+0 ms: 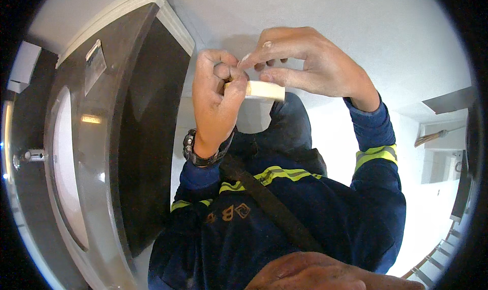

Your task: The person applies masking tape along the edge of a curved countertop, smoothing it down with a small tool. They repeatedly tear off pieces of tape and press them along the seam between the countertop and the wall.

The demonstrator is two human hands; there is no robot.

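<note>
My left hand (pixel 218 87) is closed round a cream-coloured roll of tape (pixel 268 91), which I see nearly edge-on in front of the wall. Its fingers are curled, and the thumb presses on the roll's near side. My right hand (pixel 310 61) reaches in from the right with thumb and index finger apart. Its index fingertip meets the fingers of my left hand, while its thumb rests at the roll's upper edge. The other right fingers are bent and partly hidden. White dust or paste marks the right fingers. I cannot make out a loose tape end.
A dark countertop (pixel 134 51) with an oval white basin (pixel 68 163) stands close on the left. Pale strips (pixel 112 23) line its edge by the grey-white wall (pixel 356 15). A tap (pixel 34 155) sits farther left. To the right are a broom (pixel 432 136) and a ladder-like frame (pixel 437 262).
</note>
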